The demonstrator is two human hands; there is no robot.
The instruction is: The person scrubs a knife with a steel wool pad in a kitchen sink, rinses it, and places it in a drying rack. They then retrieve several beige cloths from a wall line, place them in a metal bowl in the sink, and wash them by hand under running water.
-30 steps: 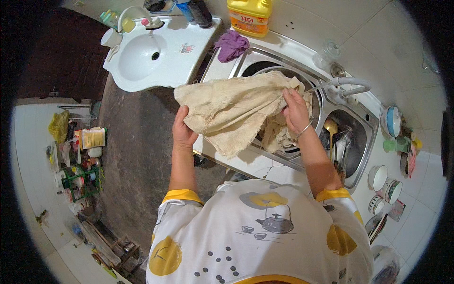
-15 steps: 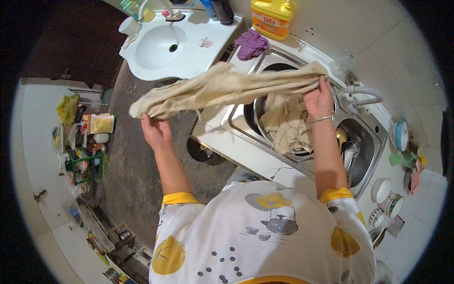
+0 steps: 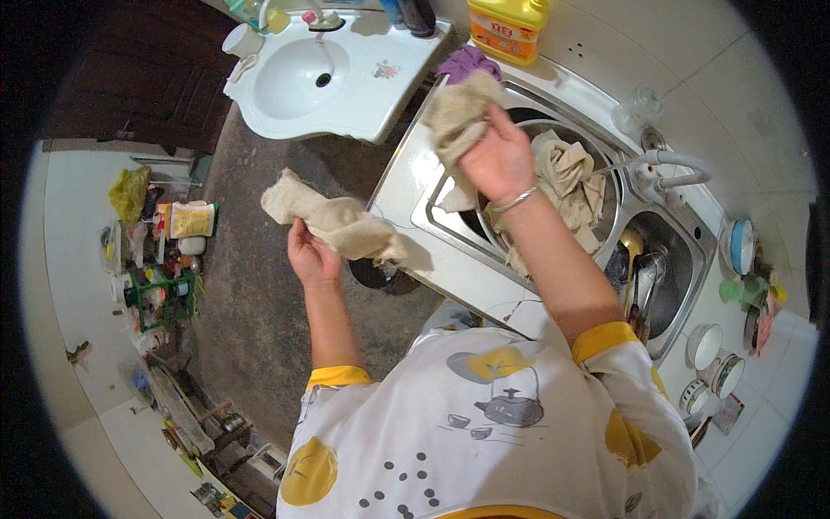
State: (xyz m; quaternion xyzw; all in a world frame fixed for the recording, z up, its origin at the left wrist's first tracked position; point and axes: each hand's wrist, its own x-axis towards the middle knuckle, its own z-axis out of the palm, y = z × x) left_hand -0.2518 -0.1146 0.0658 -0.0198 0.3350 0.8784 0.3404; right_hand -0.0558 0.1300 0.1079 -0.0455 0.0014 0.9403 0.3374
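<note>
A twisted beige cloth (image 3: 333, 223) is gripped by my left hand (image 3: 314, 257) over the floor, left of the counter's edge. Another length of beige cloth (image 3: 458, 112) is bunched in my right hand (image 3: 501, 160), in front of the sink's left basin. Counter shows between the two lengths, and I cannot tell whether they are separate cloths. More crumpled beige cloths (image 3: 568, 177) lie in a round metal bowl (image 3: 611, 227) in the left basin, partly behind my right forearm.
A grey faucet (image 3: 674, 170) reaches over the steel sink; its right basin (image 3: 673, 298) holds a golden ladle (image 3: 634, 245) and other utensils. Behind are a purple cloth (image 3: 467, 62) and a yellow jug (image 3: 508, 30). A white washbasin (image 3: 281, 117) stands far left, bowls (image 3: 705, 346) at right.
The long beige cloth was stretched between both hands; now each hand holds a length with a gap between. My right hand has moved left and up, my left hand slightly right.
</note>
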